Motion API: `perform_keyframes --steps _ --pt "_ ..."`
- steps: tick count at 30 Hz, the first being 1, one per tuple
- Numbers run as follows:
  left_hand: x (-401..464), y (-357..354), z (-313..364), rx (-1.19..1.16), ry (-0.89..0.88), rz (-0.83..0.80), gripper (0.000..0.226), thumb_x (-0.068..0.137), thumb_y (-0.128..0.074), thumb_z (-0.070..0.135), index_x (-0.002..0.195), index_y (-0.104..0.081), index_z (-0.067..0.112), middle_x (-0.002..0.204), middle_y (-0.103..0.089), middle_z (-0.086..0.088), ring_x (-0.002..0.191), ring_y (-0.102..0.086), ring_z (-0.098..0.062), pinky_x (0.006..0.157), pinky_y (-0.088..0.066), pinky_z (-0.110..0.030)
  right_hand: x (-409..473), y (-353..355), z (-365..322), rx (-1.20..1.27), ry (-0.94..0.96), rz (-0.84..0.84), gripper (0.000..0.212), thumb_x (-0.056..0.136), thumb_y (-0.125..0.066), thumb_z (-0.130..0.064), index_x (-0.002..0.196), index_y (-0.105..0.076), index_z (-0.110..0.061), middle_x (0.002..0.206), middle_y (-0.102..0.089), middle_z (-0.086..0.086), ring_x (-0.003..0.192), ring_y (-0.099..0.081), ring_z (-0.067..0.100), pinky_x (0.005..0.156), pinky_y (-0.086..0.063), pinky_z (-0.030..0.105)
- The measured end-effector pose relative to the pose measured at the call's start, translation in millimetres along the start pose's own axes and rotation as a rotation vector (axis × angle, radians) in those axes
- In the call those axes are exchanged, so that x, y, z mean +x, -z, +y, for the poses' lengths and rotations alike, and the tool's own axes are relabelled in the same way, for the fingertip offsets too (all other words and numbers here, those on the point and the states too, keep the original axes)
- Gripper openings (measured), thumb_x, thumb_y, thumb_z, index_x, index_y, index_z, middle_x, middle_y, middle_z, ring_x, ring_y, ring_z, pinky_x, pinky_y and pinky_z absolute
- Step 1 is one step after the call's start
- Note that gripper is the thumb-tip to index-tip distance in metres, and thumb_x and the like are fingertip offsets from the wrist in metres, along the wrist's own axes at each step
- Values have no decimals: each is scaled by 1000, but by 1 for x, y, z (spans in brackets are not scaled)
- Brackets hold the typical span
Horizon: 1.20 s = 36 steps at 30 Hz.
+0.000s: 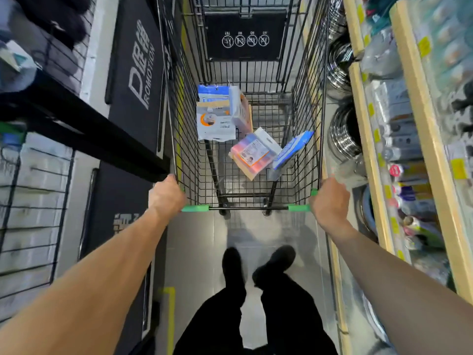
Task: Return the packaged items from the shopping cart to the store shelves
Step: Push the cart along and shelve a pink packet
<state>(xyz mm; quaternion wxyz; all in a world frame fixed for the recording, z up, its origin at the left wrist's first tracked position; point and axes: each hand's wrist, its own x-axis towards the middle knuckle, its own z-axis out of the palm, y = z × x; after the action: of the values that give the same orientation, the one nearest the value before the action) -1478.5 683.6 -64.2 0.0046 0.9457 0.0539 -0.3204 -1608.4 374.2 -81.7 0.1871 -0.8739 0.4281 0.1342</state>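
Cart [304, 103] black wire metal; handle [195, 208] green plastic; packages [216, 124] glossy plastic film; shelves [368, 139] pale wood.

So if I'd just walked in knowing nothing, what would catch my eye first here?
Probably the black wire shopping cart filling the middle of the aisle, with a few bright packaged items lying in its basket. Next, the two bare arms: the left hand and right hand each grip an end of the green handle. Crowded store shelves run down the right side.
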Motion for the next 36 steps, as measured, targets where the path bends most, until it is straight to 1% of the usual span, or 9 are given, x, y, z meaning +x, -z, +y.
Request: perform_keyframes --steps 8,13,16,20,23,26,30,32,36 --pt "-93 -45 -38 216 17 -159 54 77 -81 11 122 -52 3 112 -59 -6 112 -62 -26 93 -53 -36 -92 -32 78 63 12 -50 35 72 -86 -12 101 -69 -2 91 -73 15 80 -71 32 74 -61 44" --pt "-121 -74 -55 211 26 -371 38 87 -73 10 119 -56 -2 90 -68 -10 81 -73 -17 77 -60 -29 -137 -40 120 92 27 -77 40 71 -88 -12 106 -70 -4 97 -73 16 86 -71 31 80 -61 44" --pt "-138 -73 -58 209 100 -457 34 101 -55 24 124 -60 0 105 -73 -8 83 -70 -12 67 -52 -14 -152 -42 139 120 47 -123 50 70 -88 -15 114 -68 -3 102 -72 16 88 -71 30 83 -60 44" --pt "-132 -59 -28 179 93 -608 44 107 -35 27 105 -62 -8 82 -73 -17 59 -71 -21 63 -60 -28 -166 -36 151 22 85 -164 54 66 -90 -26 111 -67 -10 96 -73 10 84 -70 26 76 -60 43" --pt "-122 -62 21 -84 -14 -713 56 103 -41 45 97 -64 -5 73 -72 -18 51 -67 -17 42 -51 -20 -176 -28 145 -72 181 50 86 64 -88 -21 139 -45 -18 123 -58 9 109 -59 26 91 -55 40" --pt "-100 -105 52 -438 -34 -652 42 98 -54 44 102 -61 3 83 -70 -14 63 -66 -19 52 -58 -26 -179 -27 120 -96 436 200 80 68 -87 -12 137 -47 -17 123 -54 9 110 -54 27 93 -51 39" --pt "-78 -167 67 -765 17 -535 27 96 -61 26 113 -61 5 70 -54 -6 56 -47 -17 54 -43 -25 -158 -44 72 106 491 -34 46 87 -70 -15 130 -56 -17 122 -56 4 115 -52 25 98 -45 39" --pt "-72 -188 72 -911 74 -533 31 95 -60 18 122 -59 2 77 -52 -6 63 -46 -18 61 -48 -30 -147 -57 54 61 506 -76 36 88 -63 -10 123 -60 -16 120 -59 4 115 -54 27 96 -48 41" --pt "-57 -224 80 -1129 212 -531 18 89 -60 10 102 -55 21 84 -54 -3 89 -48 -19 80 -41 -35 -128 -94 44 -190 636 -212 41 78 -60 -5 116 -63 -19 113 -62 5 110 -58 29 86 -54 40"
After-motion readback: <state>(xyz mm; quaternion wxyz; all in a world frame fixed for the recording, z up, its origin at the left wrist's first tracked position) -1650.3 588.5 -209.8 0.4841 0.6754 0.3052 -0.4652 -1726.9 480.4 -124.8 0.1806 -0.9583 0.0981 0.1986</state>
